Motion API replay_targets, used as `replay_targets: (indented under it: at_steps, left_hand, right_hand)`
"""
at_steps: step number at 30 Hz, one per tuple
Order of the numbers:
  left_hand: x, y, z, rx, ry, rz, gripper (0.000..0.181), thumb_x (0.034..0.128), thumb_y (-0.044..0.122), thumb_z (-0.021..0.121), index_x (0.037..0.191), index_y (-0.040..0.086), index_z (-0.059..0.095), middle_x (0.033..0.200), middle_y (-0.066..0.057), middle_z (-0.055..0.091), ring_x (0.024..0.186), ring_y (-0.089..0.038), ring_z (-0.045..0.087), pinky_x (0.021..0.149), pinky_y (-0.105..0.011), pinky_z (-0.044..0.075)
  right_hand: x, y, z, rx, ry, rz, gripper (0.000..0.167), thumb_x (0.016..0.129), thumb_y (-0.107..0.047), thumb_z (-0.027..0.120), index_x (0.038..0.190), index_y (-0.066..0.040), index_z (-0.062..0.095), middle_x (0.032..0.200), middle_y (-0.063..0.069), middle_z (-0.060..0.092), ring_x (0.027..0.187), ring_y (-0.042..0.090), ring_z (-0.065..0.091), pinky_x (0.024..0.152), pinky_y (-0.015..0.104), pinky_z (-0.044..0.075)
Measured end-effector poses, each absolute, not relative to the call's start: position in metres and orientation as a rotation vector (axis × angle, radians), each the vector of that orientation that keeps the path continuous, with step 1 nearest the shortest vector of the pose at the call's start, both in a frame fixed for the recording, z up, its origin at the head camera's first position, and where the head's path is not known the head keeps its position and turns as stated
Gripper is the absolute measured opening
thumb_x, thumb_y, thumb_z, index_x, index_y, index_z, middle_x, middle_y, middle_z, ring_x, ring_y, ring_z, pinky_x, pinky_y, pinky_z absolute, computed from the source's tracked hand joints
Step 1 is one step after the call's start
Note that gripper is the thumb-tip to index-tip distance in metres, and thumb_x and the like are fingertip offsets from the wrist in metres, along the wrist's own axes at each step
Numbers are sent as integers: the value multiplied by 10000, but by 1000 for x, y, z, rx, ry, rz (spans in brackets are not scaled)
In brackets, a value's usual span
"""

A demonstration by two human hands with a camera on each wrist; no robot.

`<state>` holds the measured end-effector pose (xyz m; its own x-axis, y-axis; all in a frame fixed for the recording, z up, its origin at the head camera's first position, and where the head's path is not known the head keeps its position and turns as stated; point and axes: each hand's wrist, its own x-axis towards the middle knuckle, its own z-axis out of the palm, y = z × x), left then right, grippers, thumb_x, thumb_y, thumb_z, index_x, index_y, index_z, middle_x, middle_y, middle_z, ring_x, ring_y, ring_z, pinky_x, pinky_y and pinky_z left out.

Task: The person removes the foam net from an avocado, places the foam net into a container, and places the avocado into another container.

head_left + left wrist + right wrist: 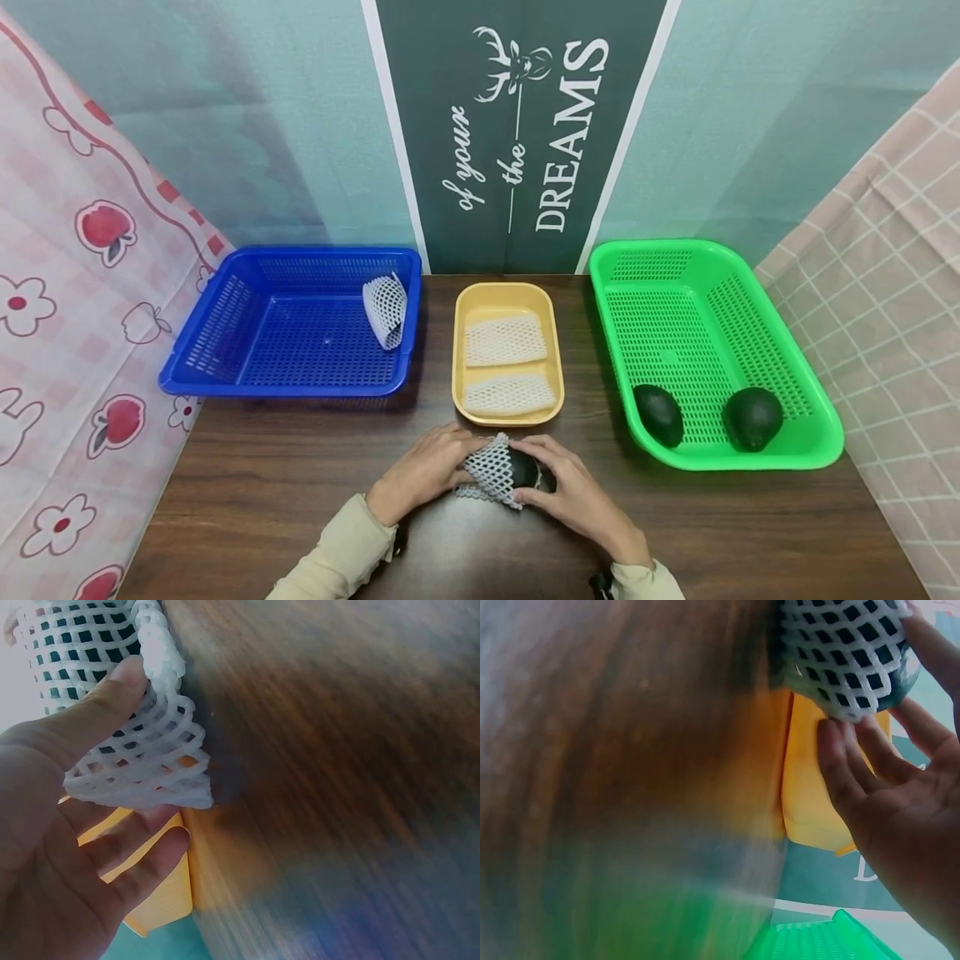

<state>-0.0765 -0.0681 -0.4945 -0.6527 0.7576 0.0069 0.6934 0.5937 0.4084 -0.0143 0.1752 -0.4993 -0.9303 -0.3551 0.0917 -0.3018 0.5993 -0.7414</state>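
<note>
Just in front of the yellow tray, both hands hold a dark oval fruit (523, 469) partly covered by a white foam net (491, 469). The left hand (429, 468) grips the net's left end; in the left wrist view its thumb presses on the mesh (169, 750) and the net's end hangs loose. The right hand (573, 492) holds the fruit's right end, where dark skin shows bare. In the right wrist view, fingertips of the right hand (907, 765) touch the edge of the net (847, 660).
A yellow tray (558, 367) holds two flat foam nets (506, 340). At left, a blue basket (300, 389) contains a netted item (386, 310). The green basket (821, 417) at right has two dark fruits, one oval (658, 414) and one rounder (753, 418).
</note>
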Motion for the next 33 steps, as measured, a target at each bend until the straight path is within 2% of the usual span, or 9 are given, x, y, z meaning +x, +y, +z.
replay_targets:
  at_steps: [5,14,20,26,33]
  left_hand:
    - [-76,-68,-496,1234,2661,578,560,811,325,769,1323,142,636,1179,-9,720,1107,-187,633,994,-389,493]
    - [-75,-69,-493,1240,2658,578,569,842,326,750,1363,153,604,1187,2,720,1086,-178,645,971,-385,503]
    - [-77,-71,-491,1284,2638,646,545,858,282,739,1369,157,594,1175,3,726,1037,-164,682,931,-365,528]
    - [-81,-73,-488,1348,2627,732,496,861,155,743,1338,119,613,1211,-26,715,1010,-166,703,901,-344,551]
    - [-81,-79,-484,1362,2628,796,435,896,172,712,1321,149,626,1184,1,726,977,-134,708,872,-314,561]
  right_hand:
    - [-14,177,-502,-533,2674,-1233,668,843,-440,742,1419,-176,534,1378,19,594,1255,217,579,1033,452,476]
    - [-13,175,-501,-549,2687,-1206,647,878,-383,725,1438,-144,507,1398,57,589,1279,242,571,1041,470,469]
    - [-11,175,-499,-544,2709,-1195,652,869,-350,743,1441,-162,493,1417,23,569,1299,213,555,1057,461,459]
    - [-10,176,-494,-533,2708,-1222,641,883,-401,717,1445,-208,477,1425,-25,552,1306,181,543,1060,454,458]
    - [-9,180,-490,-563,2738,-1256,651,871,-388,730,1442,-195,484,1400,-37,566,1262,166,570,1013,413,500]
